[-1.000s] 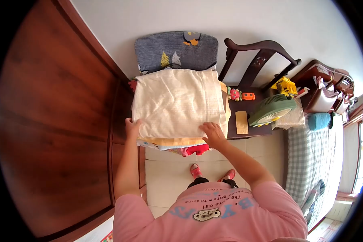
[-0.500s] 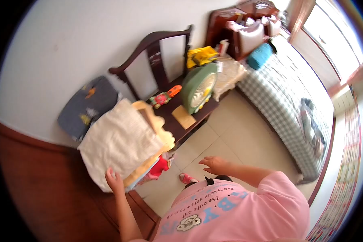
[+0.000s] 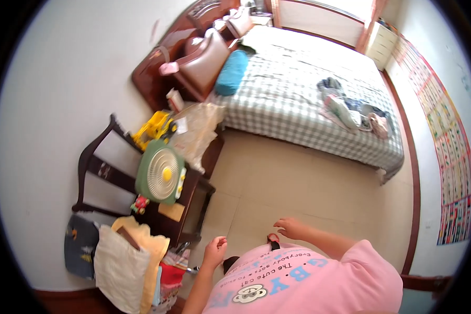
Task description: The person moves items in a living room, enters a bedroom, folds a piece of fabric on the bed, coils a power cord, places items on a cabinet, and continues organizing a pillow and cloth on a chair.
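My left hand hangs in front of my body above the tiled floor, fingers loosely bent and nothing visible in them. To its left are the cream cloth and a yellow scalloped cloth, draped over what looks like a chair back. Red and pink fabric hangs beside them. My right hand is out ahead over the floor, empty, with fingers apart. A red slipper shows just below it.
A dark wooden chair by the wall holds a green fan. Behind it stand a yellow toy truck and a cloth-covered small table. The bed carries a teal roll and piled clothes.
My left hand has left the cream cloth and moved right, in front of my body. The view has turned right, bringing the bed to the centre. My right hand stays empty.
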The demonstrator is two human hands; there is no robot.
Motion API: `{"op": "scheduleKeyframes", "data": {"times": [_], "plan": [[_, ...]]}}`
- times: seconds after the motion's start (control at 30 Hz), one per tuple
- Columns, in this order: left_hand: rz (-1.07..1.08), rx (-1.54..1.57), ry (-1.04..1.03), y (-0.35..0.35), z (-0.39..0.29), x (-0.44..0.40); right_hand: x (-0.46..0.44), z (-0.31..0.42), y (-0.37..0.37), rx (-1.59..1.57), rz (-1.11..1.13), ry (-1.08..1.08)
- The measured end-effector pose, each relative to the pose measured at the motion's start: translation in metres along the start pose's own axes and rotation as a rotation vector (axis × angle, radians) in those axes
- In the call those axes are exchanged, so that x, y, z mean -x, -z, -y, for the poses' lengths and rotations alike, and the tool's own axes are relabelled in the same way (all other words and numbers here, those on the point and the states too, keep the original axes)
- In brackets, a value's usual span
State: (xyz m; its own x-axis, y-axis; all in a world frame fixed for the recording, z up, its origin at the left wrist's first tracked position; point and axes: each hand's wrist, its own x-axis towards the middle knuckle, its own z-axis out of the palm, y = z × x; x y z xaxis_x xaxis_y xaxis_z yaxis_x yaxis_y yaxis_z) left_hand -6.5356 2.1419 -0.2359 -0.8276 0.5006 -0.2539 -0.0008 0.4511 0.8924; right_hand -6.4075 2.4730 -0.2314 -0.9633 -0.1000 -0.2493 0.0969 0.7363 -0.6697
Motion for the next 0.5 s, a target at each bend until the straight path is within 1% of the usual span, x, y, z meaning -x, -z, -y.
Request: {"op": "scheduleKeyframes", "data": {"times": [0.1, 0.17, 0.23, 0.3, 0.4, 0.43, 0.5], "plan": [[0.131, -0.113, -0.099, -0.051, -0.042, -0.049, 0.05, -0.045, 0.039, -0.053, -0.154, -0.128], [0.215, -0.153, -0.161, -0.082, -0.067, -0.078, 0.077, -0.085, 0.049, -0.087, -0.221, -0.207], [0.293, -0.189, -0.193, -0.104, -0.097, -0.102, 0.097, -0.107, 0.056, -0.129, -0.285, -0.282], [0.381, -0.234, -0.227, -0.123, -0.118, -0.127, 0.111, -0.119, 0.06, -0.135, -0.337, -0.4], [0.511, -0.304, -0.288, -0.146, -0.136, -0.166, 0.118, -0.121, 0.067, -0.205, -0.405, -0.453], [0.545, -0.331, -0.28, -0.152, -0.141, -0.178, 0.117, -0.118, 0.069, -0.224, -0.441, -0.494], [0.624, -0.362, -0.306, -0.174, -0.152, -0.209, 0.112, -0.121, 0.08, -0.306, -0.403, -0.533]]}}
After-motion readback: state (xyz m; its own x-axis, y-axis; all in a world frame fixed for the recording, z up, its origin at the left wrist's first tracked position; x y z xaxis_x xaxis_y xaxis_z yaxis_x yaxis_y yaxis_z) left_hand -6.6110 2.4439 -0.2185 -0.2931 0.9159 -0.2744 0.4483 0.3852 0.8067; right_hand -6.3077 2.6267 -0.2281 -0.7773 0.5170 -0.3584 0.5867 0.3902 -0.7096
